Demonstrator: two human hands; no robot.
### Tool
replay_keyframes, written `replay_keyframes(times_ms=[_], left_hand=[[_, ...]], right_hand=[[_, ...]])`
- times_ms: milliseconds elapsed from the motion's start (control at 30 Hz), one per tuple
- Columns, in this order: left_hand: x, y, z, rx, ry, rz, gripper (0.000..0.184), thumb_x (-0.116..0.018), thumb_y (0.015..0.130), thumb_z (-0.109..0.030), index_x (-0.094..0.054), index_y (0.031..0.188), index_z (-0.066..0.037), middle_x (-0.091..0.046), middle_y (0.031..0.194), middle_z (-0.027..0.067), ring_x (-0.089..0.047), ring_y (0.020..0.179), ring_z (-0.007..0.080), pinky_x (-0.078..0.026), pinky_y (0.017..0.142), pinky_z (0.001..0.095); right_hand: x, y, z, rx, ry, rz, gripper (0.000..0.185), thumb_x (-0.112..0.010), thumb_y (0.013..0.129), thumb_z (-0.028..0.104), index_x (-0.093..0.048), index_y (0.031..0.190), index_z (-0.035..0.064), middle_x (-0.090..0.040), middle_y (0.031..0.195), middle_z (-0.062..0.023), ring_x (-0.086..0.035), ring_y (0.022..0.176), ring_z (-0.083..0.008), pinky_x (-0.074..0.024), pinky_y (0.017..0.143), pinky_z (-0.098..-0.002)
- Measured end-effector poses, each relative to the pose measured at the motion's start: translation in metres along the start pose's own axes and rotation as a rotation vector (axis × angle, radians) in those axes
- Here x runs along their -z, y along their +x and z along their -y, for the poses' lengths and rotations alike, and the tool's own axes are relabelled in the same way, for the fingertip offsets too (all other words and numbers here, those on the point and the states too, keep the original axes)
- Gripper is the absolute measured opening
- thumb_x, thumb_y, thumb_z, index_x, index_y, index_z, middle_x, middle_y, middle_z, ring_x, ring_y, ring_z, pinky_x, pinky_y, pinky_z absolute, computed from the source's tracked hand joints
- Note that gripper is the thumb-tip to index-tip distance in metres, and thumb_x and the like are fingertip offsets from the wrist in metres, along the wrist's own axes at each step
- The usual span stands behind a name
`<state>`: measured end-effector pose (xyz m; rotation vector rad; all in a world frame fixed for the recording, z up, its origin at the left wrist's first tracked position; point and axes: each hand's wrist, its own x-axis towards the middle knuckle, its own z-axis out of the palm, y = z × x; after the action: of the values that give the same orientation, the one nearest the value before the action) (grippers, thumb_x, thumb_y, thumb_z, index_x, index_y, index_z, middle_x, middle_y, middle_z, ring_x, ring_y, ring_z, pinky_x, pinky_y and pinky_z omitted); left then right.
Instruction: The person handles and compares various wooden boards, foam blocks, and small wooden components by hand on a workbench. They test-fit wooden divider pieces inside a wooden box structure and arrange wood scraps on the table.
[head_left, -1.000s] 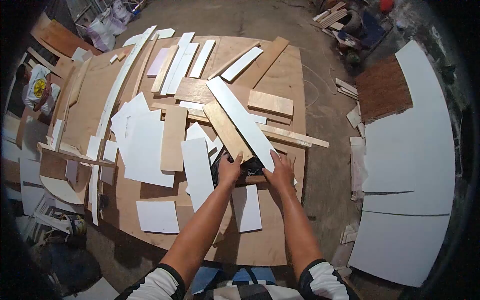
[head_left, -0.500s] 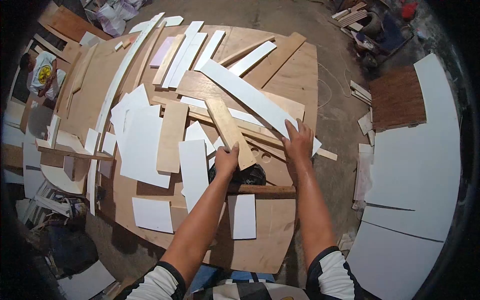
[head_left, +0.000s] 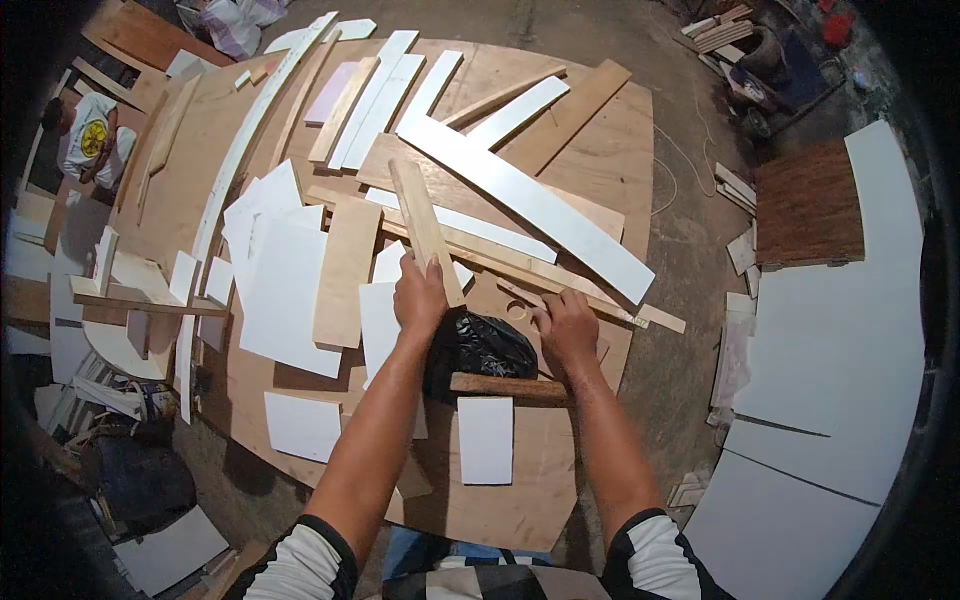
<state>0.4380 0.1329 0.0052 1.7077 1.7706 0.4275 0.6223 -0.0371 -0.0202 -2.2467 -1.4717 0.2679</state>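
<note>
My left hand (head_left: pixel 420 297) is closed around a short pale wooden board (head_left: pixel 424 215), which is tilted up over the pile. My right hand (head_left: pixel 570 330) has its fingers curled on a thin wooden strip (head_left: pixel 518 291), most of it covered by the hand. Beyond that hand, a long white board (head_left: pixel 530 205) lies diagonally across the other pieces. Between my forearms sits a black plastic bag (head_left: pixel 492 348), with a brown wooden bar (head_left: pixel 508 387) on its near side. A narrow wooden batten (head_left: pixel 520 262) runs beneath the white board.
White sheets (head_left: pixel 283 290) and a plywood piece (head_left: pixel 345 270) lie left on the large plywood table (head_left: pixel 520 515). A small white panel (head_left: pixel 486 440) is near its front edge. Another person (head_left: pixel 93 145) sits at the far left. Large white panels (head_left: pixel 815 345) stand to the right.
My right hand has left the long white board and moved down-left onto the thin strip. My left hand has shifted left and up with its board, which has turned more edge-on, exposing the black bag.
</note>
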Motion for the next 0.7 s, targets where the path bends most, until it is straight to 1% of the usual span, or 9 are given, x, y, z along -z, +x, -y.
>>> replay_keyframes(times_ms=[100, 167, 267, 400, 500, 567, 600, 633, 700], left_hand=[[0.003, -0.002, -0.006, -0.077, 0.122, -0.019, 0.047, -0.056, 0.097, -0.035, -0.047, 0.133, -0.006, -0.068, 0.109, 0.0253, -0.066, 0.098, 0.0451, -0.050, 0.084, 0.0541], [0.007, -0.002, -0.008, -0.201, 0.198, -0.128, 0.051, -0.061, 0.095, -0.030, -0.045, 0.139, -0.009, -0.063, 0.119, 0.0242, -0.065, 0.103, 0.0415, -0.052, 0.083, 0.0530], [0.015, 0.000, -0.008, -0.211, 0.218, -0.114, 0.056, -0.064, 0.092, -0.027, -0.044, 0.141, -0.010, -0.056, 0.127, 0.0222, -0.064, 0.105, 0.0406, -0.052, 0.083, 0.0520], [0.019, -0.005, 0.001, -0.177, 0.242, -0.077, 0.058, -0.066, 0.091, -0.026, -0.043, 0.142, -0.011, -0.053, 0.125, 0.0211, -0.063, 0.105, 0.0404, -0.052, 0.085, 0.0503], [0.016, -0.020, 0.003, -0.255, 0.218, -0.159, 0.052, -0.066, 0.092, -0.030, -0.051, 0.136, -0.009, -0.052, 0.122, 0.0209, -0.061, 0.107, 0.0394, -0.051, 0.087, 0.0480], [0.012, -0.032, 0.002, -0.365, 0.041, -0.120, 0.044, -0.066, 0.092, -0.035, -0.062, 0.124, -0.005, -0.051, 0.122, 0.0221, -0.060, 0.109, 0.0378, -0.050, 0.088, 0.0461], [0.008, -0.038, -0.001, -0.344, -0.100, -0.119, 0.040, -0.065, 0.093, -0.039, -0.069, 0.110, -0.003, -0.055, 0.117, 0.0215, -0.059, 0.108, 0.0380, -0.049, 0.088, 0.0446], [0.007, -0.044, -0.002, -0.342, -0.103, -0.119, 0.040, -0.065, 0.093, -0.039, -0.069, 0.110, -0.003, -0.055, 0.117, 0.0215, -0.059, 0.108, 0.0380, -0.049, 0.088, 0.0446], [0.006, -0.056, -0.005, -0.488, -0.159, -0.074, 0.037, -0.064, 0.094, -0.037, -0.071, 0.105, -0.002, -0.062, 0.104, 0.0203, -0.061, 0.103, 0.0378, -0.049, 0.090, 0.0435]], right_hand=[[-0.006, -0.005, -0.007, -0.003, -0.110, -0.047, 0.020, -0.069, 0.086, 0.021, -0.068, 0.099, 0.0060, -0.065, 0.099, -0.0113, -0.060, 0.100, -0.0314, -0.0492, 0.084, -0.0431], [-0.012, -0.008, -0.016, -0.008, -0.101, -0.037, 0.023, -0.068, 0.087, 0.022, -0.066, 0.103, 0.0062, -0.062, 0.100, -0.0108, -0.059, 0.099, -0.0309, -0.0494, 0.085, -0.0439], [-0.007, -0.011, -0.021, -0.032, -0.100, -0.026, 0.025, -0.066, 0.089, 0.023, -0.064, 0.107, 0.0062, -0.061, 0.100, -0.0112, -0.060, 0.098, -0.0312, -0.0500, 0.084, -0.0447], [0.010, -0.013, -0.022, -0.132, -0.032, -0.056, 0.022, -0.062, 0.093, 0.022, -0.061, 0.108, 0.0050, -0.064, 0.099, -0.0146, -0.062, 0.095, -0.0348, -0.0504, 0.081, -0.0467], [0.018, -0.011, -0.027, -0.122, 0.019, -0.213, 0.020, -0.059, 0.096, 0.020, -0.061, 0.107, 0.0045, -0.065, 0.097, -0.0169, -0.063, 0.092, -0.0373, -0.0498, 0.078, -0.0486], [0.019, -0.009, -0.031, -0.158, 0.056, -0.215, 0.020, -0.059, 0.096, 0.021, -0.062, 0.107, 0.0046, -0.066, 0.096, -0.0174, -0.064, 0.091, -0.0378, -0.0497, 0.076, -0.0478], [0.020, -0.008, -0.031, -0.197, 0.094, -0.216, 0.020, -0.058, 0.097, 0.021, -0.064, 0.108, 0.0046, -0.067, 0.096, -0.0179, -0.064, 0.089, -0.0383, -0.0496, 0.075, -0.0470], [0.020, -0.008, -0.030, -0.196, 0.091, -0.215, 0.020, -0.058, 0.097, 0.021, -0.064, 0.108, 0.0046, -0.067, 0.096, -0.0179, -0.064, 0.089, -0.0383, -0.0496, 0.075, -0.0470], [0.020, -0.008, -0.027, -0.229, 0.164, -0.115, 0.020, -0.059, 0.096, 0.019, -0.061, 0.110, 0.0041, -0.065, 0.099, -0.0189, -0.063, 0.092, -0.0409, -0.0485, 0.078, -0.0500]])
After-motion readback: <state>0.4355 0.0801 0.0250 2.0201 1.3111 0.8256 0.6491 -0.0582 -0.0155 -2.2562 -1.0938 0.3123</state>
